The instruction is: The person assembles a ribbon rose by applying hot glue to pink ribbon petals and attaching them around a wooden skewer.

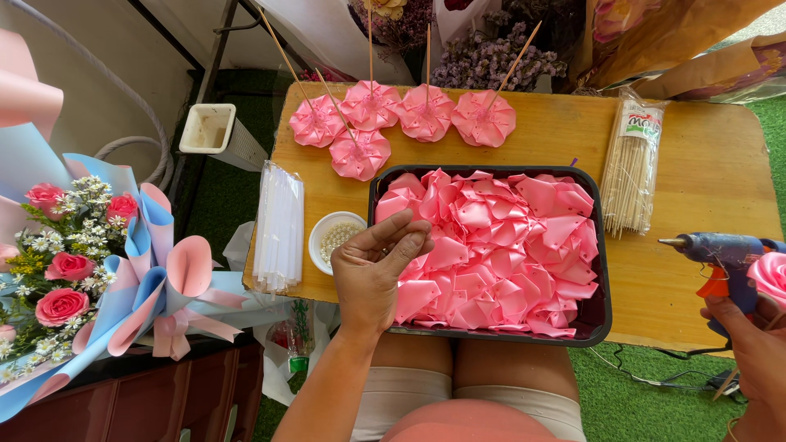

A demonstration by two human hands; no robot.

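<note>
Pink ribbon petals (pixel 499 245) fill the black tray (pixel 604 319) beneath the left hand (pixel 378 270), whose fingertips pinch together, perhaps on one petal. The right hand (pixel 757 352) grips a blue glue gun (pixel 725 254) and a pink rose (pixel 771 274); judging by this, gluing on another petal comes next.

- Your blue glue gun (pixel 725 252) sits upright just right of the black tray (pixel 604 270), nozzle pointing left toward it.
- Your pink ribbon rose (pixel 772 276) sits right of the tray, touching the gun's body, seemingly half finished.
</note>
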